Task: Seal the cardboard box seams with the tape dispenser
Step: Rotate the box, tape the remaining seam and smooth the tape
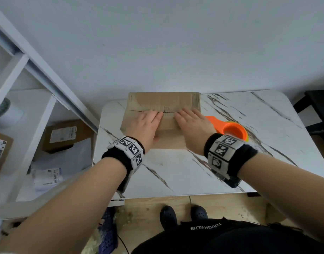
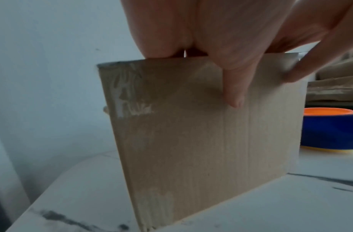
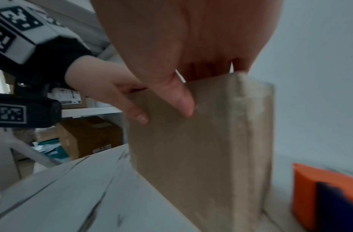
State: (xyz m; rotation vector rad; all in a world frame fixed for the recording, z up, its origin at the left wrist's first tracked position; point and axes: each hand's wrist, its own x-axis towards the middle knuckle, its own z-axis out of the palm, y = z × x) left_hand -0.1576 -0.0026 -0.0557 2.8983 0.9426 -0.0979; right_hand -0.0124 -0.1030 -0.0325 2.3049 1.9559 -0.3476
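The box (image 1: pixel 163 105) stands at the centre of the head view, on the far edge of the counter (image 1: pixel 175 173), against the wall. Its top flaps are down, with the centre seam running left to right.

The left hand (image 1: pixel 145 125) lies flat on the box top, fingers straight and together, fingertips at the seam. In the left wrist view its thumb (image 2: pixel 234 87) hangs down over the near side of the box.

The right hand (image 1: pixel 193 123) lies flat on the box top beside the left, fingers straight, gripping nothing. Its thumb (image 3: pixel 179 100) rests on the near side.

The tape dispenser (image 1: pixel 228 129) lies on the counter just right of the box, partly behind the right wrist. No hand touches it.
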